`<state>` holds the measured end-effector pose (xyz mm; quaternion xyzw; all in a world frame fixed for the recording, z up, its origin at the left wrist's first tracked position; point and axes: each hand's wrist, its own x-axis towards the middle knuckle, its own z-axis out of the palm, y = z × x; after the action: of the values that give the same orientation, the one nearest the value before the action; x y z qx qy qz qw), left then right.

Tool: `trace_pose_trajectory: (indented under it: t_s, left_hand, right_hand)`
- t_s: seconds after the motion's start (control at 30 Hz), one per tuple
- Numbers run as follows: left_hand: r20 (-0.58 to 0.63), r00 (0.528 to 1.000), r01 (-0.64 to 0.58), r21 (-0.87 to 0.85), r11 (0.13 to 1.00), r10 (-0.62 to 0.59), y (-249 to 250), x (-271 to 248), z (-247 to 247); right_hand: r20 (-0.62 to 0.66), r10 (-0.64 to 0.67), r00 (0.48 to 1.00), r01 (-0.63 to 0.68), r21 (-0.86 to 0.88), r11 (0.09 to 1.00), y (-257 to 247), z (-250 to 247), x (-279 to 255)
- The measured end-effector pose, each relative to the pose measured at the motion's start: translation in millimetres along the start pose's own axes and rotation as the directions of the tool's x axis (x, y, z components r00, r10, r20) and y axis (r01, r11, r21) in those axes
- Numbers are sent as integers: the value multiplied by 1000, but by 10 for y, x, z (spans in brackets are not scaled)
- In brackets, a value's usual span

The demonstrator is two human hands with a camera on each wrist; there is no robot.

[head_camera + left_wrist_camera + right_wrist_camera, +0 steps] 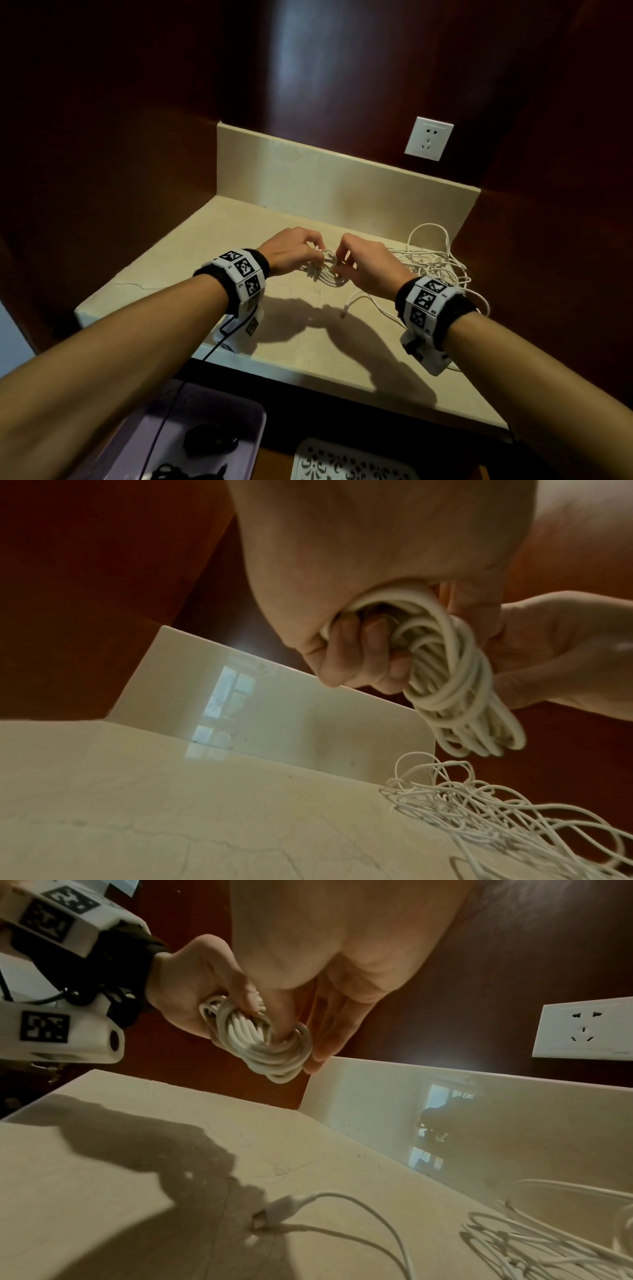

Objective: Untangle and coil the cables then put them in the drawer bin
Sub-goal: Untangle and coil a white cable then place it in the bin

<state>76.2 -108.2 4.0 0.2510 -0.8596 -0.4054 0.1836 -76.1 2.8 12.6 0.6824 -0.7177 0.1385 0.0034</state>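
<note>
You hold 1 coiled white cable (327, 270) above the counter (298, 339).
Your left hand (291, 251) grips the coil, fingers curled through it; your right hand (363, 265) pinches its other side. The tangled cables (435, 260) lie just right.

Dim warm light, hard shadows

Dark red-brown wooden walls (137, 120) around a beige stone counter (239, 240); white wall socket (429, 138) at 1 o'clock.
</note>
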Motion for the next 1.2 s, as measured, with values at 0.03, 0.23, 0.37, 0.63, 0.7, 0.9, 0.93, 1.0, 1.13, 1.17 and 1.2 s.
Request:
trace_pose_trajectory:
  t_s: [0.03,0.23,0.37,0.63,0.7,0.9,0.93,1.0,1.13,1.17,1.2]
  left_hand:
    - [0,1000,-4,16,1000,4,10,0,2]
    - [-36,999,-20,43,999,21,39,-34,4]
    - [-49,999,-16,69,997,19,21,-49,-24]
    - [-90,996,-20,110,994,30,24,-97,-45]
    - [-89,995,-32,114,993,42,37,-102,-42]
    - [-79,995,-48,123,991,58,54,-94,-37]
    - [-82,995,-45,125,991,55,46,-94,-30]
    - [-89,995,-35,122,992,46,31,-90,-15]
    - [-96,995,-24,108,994,35,44,-68,10]
    - [-97,995,-22,111,994,33,53,-66,6]
    - [-95,995,-21,115,993,32,58,-64,3]
  right_hand:
    - [-11,-14,1000,14,-21,1000,-10,0,-5]
    - [-165,-176,970,171,-47,984,1,26,-54]
    - [-129,-70,989,84,103,991,63,17,-19]
    - [115,168,979,-202,654,729,87,-48,-23]
    - [144,179,973,-229,682,695,84,-41,-29]
    - [171,197,965,-256,767,588,54,5,-1]
    - [169,192,967,-251,770,587,53,9,3]
    - [158,184,970,-239,761,604,55,18,8]
    - [85,207,975,-209,680,703,64,40,-2]
    - [53,220,974,-201,650,733,64,42,-1]
    - [20,230,973,-193,620,760,63,40,-4]
